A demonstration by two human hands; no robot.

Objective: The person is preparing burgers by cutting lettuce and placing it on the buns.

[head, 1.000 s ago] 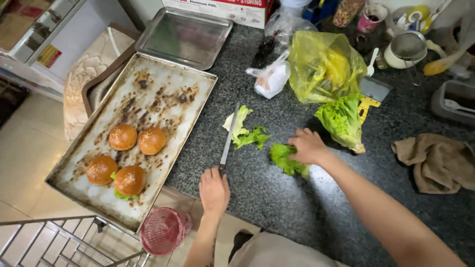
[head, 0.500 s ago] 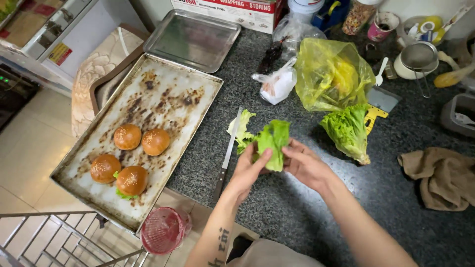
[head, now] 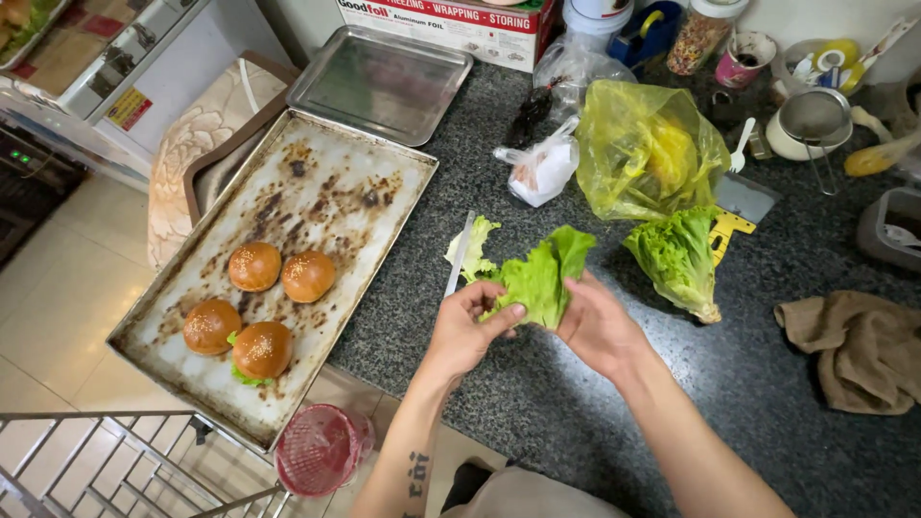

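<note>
Both hands hold one lettuce leaf [head: 542, 278] just above the dark speckled worktop [head: 595, 422]. The left hand [head: 465, 331] curls its fingers around the leaf's lower edge, thumb on top; the right hand [head: 600, 326] pinches the other side, palm half open. Forearms angle inward from below. A knife [head: 459, 257] lies just beside them.

Bare counter [head: 595, 422] near hands — knife [head: 459, 257] left, lettuce head [head: 676, 259] right block.
</note>
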